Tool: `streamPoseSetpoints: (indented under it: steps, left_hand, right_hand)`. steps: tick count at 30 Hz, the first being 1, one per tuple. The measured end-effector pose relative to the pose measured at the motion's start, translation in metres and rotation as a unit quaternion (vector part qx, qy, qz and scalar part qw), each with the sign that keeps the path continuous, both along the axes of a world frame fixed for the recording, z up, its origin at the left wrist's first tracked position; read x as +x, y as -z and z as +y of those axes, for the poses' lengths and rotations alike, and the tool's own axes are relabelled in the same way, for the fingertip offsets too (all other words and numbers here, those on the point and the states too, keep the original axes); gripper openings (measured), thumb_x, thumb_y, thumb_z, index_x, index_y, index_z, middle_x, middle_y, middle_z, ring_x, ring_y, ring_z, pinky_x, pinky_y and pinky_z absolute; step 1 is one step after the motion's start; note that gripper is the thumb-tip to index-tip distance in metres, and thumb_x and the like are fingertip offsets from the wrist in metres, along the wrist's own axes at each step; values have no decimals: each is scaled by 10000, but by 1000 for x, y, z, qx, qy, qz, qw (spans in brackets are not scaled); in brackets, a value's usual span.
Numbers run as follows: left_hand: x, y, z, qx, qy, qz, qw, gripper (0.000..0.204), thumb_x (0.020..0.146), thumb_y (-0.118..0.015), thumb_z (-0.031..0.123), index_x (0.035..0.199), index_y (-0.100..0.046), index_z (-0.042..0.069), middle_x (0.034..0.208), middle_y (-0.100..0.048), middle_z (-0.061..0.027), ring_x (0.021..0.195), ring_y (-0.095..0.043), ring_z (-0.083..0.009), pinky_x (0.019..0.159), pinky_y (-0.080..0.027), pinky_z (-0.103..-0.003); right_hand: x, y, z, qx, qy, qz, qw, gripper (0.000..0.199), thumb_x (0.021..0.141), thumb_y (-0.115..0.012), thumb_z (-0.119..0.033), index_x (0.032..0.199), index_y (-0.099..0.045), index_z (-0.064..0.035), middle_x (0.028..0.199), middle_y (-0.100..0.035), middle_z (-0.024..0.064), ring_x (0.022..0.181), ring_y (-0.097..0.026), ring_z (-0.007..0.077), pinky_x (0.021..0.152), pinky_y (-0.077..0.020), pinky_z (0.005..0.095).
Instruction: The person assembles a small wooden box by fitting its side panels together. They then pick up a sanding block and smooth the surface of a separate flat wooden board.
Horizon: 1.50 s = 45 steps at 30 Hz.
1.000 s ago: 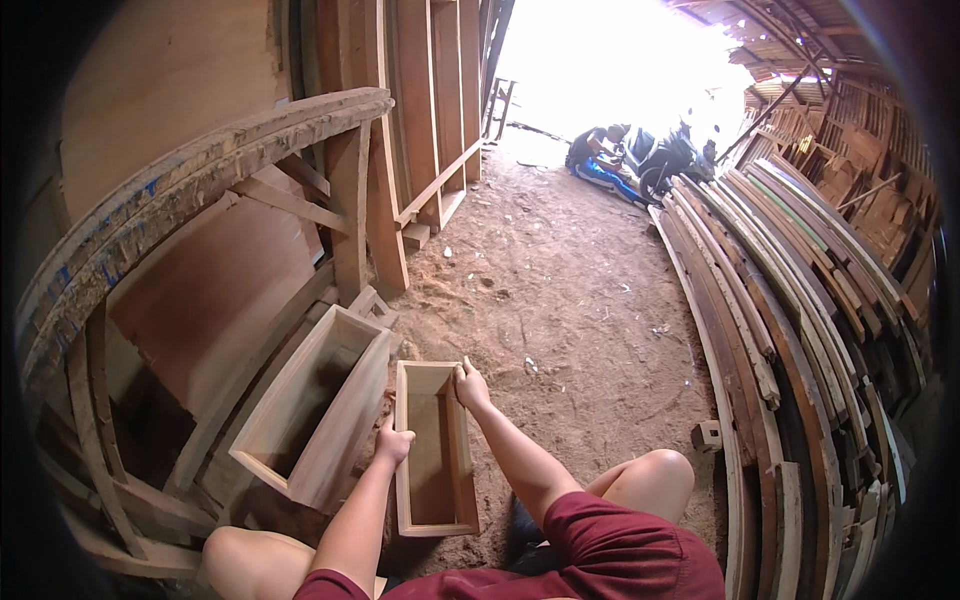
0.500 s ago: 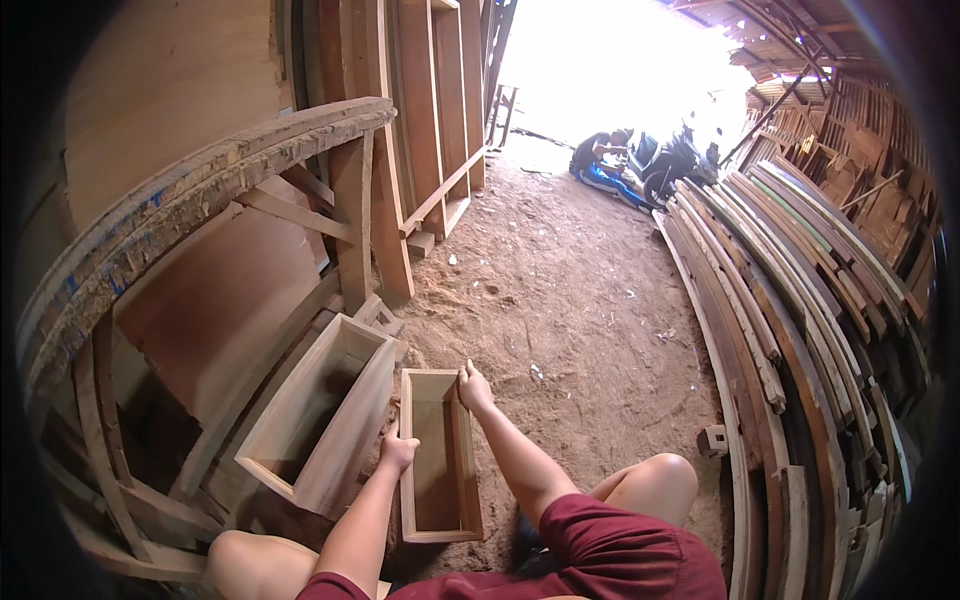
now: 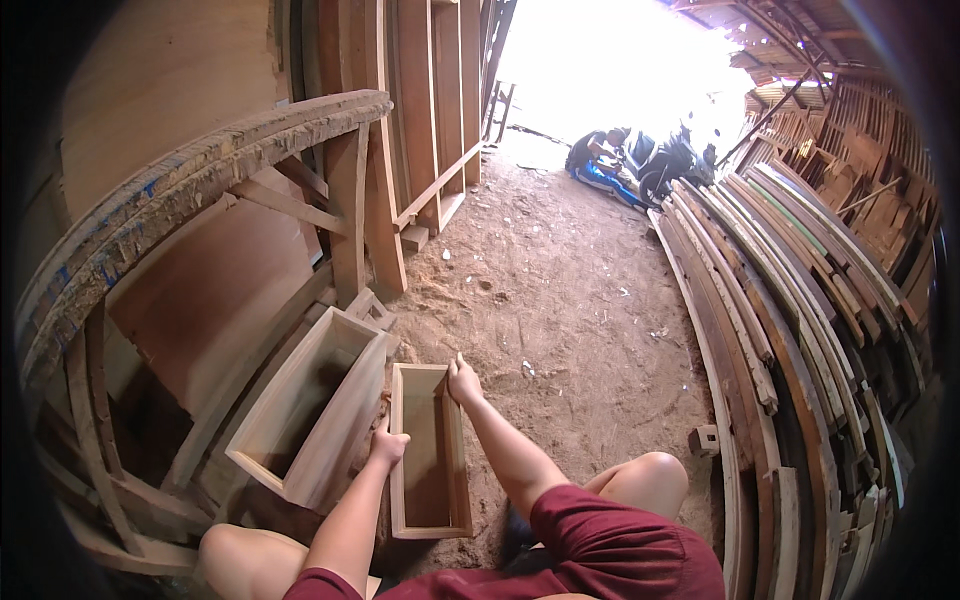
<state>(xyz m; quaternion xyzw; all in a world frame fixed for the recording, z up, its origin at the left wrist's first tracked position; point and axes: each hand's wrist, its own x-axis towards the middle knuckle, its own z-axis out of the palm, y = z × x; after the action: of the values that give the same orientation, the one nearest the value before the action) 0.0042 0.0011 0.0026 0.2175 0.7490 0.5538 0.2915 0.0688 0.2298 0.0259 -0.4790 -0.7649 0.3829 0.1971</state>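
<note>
In front of me is a long, open-topped wooden box [image 3: 397, 490], shaped like a drawer, with bare pale rims and a brown inside. My left hand [image 3: 388, 442] is closed on its left long side, the thumb over the rim and the fingers mostly hidden outside. At the far right corner, my right hand [image 3: 463, 382] grips the right side with its thumb pointing away from me. Just left of it lies a second wooden box [image 3: 338, 438] of similar make, tilted on scrap timber; neither hand touches that one clearly.
A rough wooden workbench [image 3: 225, 148] and tall timber frames [image 3: 430, 130] line the left. Long stacked planks [image 3: 790, 330] run along the right, with a small hollow block [image 3: 704, 441] beside them. Farther off, a person [image 3: 600, 165] sits by a motorcycle [image 3: 665, 165] on the dirt floor [image 3: 560, 290].
The whole view has shifted slightly. Both hands keep their hold on the same box, which shows no clear movement against the floor.
</note>
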Motion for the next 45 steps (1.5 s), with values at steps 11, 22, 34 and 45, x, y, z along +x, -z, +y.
streamPoseSetpoints:
  steps: [11, 22, 34, 45]
  left_hand:
    - [6, 15, 26, 62, 38, 0, 997, 686, 682, -612, 44, 1362, -524, 58, 865, -670, -88, 730, -626, -175, 670, -522, -317]
    - [6, -11, 4, 31, -1, -5, 1000, 662, 671, -616, 25, 1329, -540, 31, 870, -668, -87, 728, -627, -174, 672, -525, -320]
    - [-3, 15, 4, 22, 8, 12, 1000, 753, 663, -629, 61, 1402, -489, 44, 940, -674, -123, 779, -638, -194, 713, -529, -328]
    - [6, -1, 10, 35, 14, -20, 999, 699, 692, -635, 48, 1380, -511, 60, 929, -670, -79, 774, -633, -174, 704, -520, -312]
  right_hand:
    - [3, 15, 46, -23, 32, -44, 998, 562, 1019, -364, -460, 1538, -306, -254, 1432, -527, 129, 1323, -483, 377, 1073, -312, 654]
    - [22, -16, -21, -24, -11, -69, 997, 571, 1023, -349, -435, 1530, -321, -174, 1371, -541, 232, 1269, -514, 409, 1057, -404, 474]
    - [24, 9, -13, -1, -56, -7, 998, 552, 1001, -375, -328, 1538, -315, -217, 1333, -569, 250, 1164, -592, 389, 966, -463, 437]
    - [-4, 30, 41, 0, -31, 55, 998, 522, 975, -408, -220, 1497, -409, -197, 1341, -573, 227, 1138, -609, 359, 968, -465, 408]
